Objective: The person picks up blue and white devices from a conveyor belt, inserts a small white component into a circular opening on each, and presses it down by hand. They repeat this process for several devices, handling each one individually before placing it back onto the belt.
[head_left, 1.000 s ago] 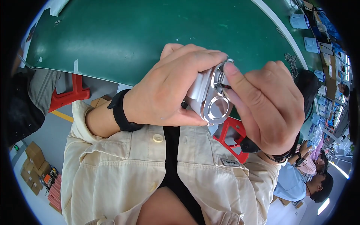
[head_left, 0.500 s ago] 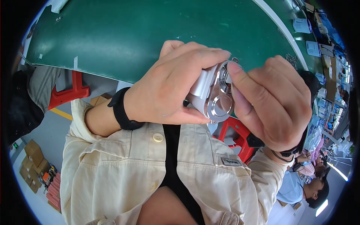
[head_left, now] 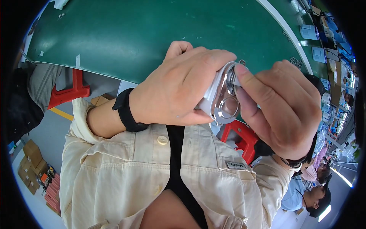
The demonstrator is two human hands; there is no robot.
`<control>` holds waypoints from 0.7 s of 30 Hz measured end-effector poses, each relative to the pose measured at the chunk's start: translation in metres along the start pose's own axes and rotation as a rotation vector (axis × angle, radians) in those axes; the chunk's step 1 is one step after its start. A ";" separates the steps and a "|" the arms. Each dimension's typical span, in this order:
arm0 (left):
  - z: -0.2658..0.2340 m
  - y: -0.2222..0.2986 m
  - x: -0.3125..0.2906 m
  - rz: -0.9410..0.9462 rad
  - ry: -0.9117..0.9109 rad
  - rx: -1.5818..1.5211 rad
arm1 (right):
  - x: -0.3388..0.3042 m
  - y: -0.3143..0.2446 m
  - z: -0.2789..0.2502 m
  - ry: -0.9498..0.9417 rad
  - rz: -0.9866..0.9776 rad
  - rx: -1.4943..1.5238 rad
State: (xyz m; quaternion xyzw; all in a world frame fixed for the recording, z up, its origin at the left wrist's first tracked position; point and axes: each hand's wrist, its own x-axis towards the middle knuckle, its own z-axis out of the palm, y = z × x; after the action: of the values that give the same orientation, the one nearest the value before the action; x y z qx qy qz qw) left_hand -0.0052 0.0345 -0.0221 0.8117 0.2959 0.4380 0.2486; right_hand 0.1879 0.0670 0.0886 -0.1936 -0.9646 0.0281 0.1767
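My left hand (head_left: 179, 86) is wrapped round a white device (head_left: 207, 100) with a shiny chrome end face, held tilted over the near edge of the table. The end face carries two round rings, and a small metal loop stands at its top. A lower chrome ring (head_left: 227, 108) shows in full; fingers partly cover the upper one. My right hand (head_left: 282, 107) is closed, with thumb and forefinger pinched at the upper ring. Whatever sits between those fingertips is hidden. Most of the device's body lies behind my left hand.
The green table (head_left: 114, 38) spreads out beyond my hands, with small metal bits (head_left: 295, 63) near its right rim. Red stools (head_left: 246, 139) stand below the edge. Cardboard boxes (head_left: 33, 156) are stacked at left. A person in a cap (head_left: 318, 196) sits at far right.
Both hands and the device have shifted slightly to the right. The device's end face has turned a little more into view. My right fingers stay pinched at the upper ring.
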 end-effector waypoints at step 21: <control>0.002 -0.001 0.000 -0.010 0.031 -0.020 | -0.017 -0.028 0.014 0.085 0.287 0.066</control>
State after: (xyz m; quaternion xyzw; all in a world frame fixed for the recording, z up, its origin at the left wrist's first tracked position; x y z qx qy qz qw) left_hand -0.0035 0.0351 -0.0235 0.8008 0.2992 0.4521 0.2544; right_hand 0.1878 0.0349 0.0729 -0.3246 -0.9173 0.0766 0.2177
